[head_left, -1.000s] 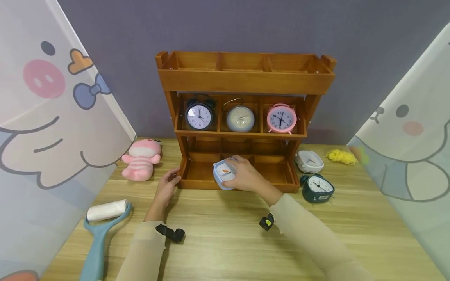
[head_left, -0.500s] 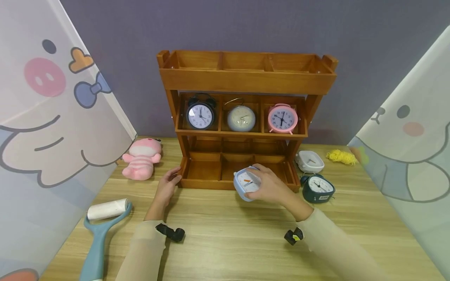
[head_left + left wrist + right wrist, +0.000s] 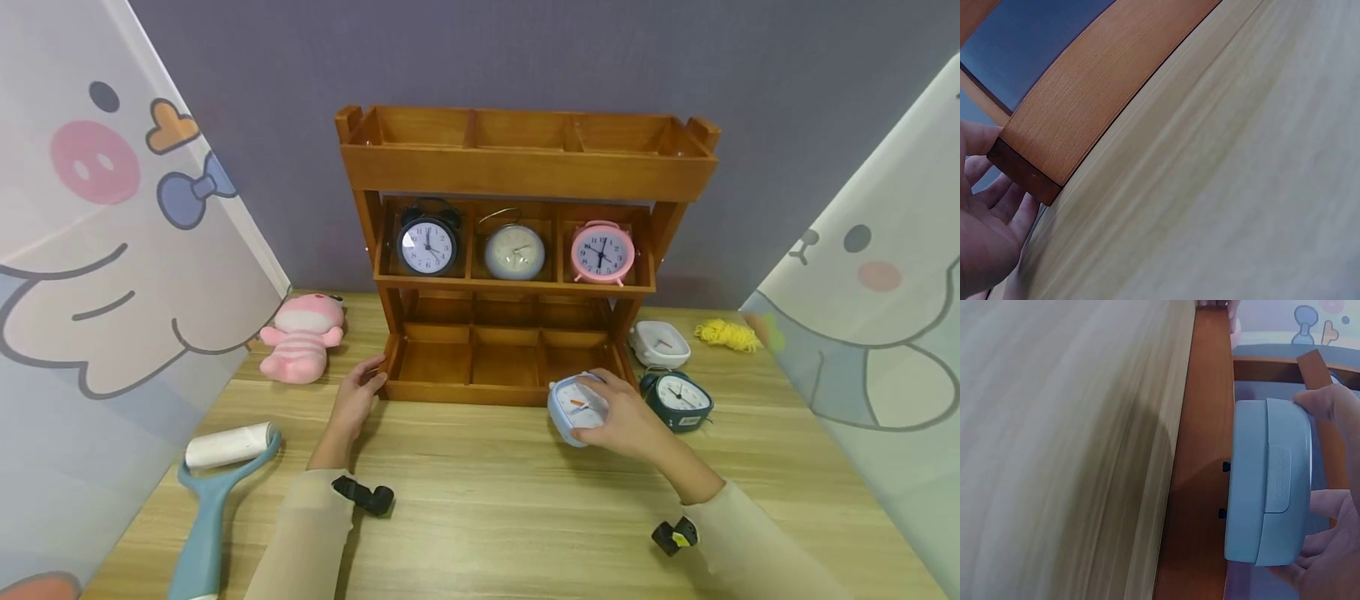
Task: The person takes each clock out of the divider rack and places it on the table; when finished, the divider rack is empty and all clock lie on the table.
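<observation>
My right hand (image 3: 628, 421) grips a light blue alarm clock (image 3: 576, 407) with a white face, in front of the bottom right compartment of a wooden rack (image 3: 525, 175). The right wrist view shows the back of this blue clock (image 3: 1272, 481), thumb at one end and fingers at the other. My left hand (image 3: 357, 402) holds the rack's bottom left corner; in the left wrist view its thumb lies over the top edge and the fingers lie at the end. On the middle tier stand a black clock (image 3: 427, 247), a grey-blue one (image 3: 514, 252) and a pink one (image 3: 602, 253).
Right of the rack, a white clock (image 3: 660, 345) and a dark green clock (image 3: 678, 402) stand on the table (image 3: 480, 517). Yellow yarn (image 3: 727, 334) lies farther right. At left are a pink plush toy (image 3: 303, 339) and a blue-handled roller (image 3: 210, 500). Printed panels flank both sides.
My right hand has carried the light blue clock rightward and toward me, from the bottom middle compartment to in front of the right one. The left hand stays at the rack's corner.
</observation>
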Motion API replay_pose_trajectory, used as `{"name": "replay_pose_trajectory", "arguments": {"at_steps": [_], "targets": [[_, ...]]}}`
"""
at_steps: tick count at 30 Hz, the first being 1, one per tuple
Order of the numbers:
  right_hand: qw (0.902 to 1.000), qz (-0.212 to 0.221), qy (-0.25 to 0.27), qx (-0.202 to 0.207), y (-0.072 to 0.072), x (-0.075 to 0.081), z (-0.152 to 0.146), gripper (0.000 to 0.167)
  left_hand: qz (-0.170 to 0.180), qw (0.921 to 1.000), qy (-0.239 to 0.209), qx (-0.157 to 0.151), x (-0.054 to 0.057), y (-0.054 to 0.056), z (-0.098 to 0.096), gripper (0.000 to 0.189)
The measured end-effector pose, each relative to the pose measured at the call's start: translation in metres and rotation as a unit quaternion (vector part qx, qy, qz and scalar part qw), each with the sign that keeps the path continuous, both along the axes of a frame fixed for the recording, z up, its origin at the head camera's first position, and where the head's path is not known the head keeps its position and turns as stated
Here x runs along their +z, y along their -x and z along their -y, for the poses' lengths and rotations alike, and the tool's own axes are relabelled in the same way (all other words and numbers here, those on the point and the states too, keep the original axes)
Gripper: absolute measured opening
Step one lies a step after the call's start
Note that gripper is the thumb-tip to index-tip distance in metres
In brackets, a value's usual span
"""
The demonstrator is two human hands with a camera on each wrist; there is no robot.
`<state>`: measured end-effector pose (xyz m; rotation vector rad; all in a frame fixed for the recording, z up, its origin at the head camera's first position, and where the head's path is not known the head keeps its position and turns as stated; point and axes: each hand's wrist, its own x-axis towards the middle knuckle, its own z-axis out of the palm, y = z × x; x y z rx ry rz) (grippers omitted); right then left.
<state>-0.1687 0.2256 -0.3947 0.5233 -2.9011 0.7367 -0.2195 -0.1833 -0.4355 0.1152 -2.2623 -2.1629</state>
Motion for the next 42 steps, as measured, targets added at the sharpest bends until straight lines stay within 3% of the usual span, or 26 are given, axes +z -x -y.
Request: {"name": "replay_pose_trajectory", "arguments": {"at_steps": [3,12,22,42], "targets": [[0.9999,-0.008,-0.002,-0.008,-0.004,-0.003,-0.009,0.075,0.003,1.0000,0.000,0.000,-0.002,0.000,0.000,0.043],[0.9994,-0.024,-0.006,-0.024,-0.020,-0.006,-0.029,0.076,-0.011,0.9998,0.010,0.013,-0.028,0.016,0.007,0.042],[0.9987,-0.030,-0.018,-0.036,-0.024,-0.018,-0.044,0.076,-0.016,0.9996,0.015,0.017,-0.028,0.015,0.006,0.041],[0.9972,-0.041,-0.051,-0.037,-0.025,-0.027,-0.047,0.077,-0.018,0.9995,0.008,0.023,-0.031,0.017,0.006,0.041]]}}
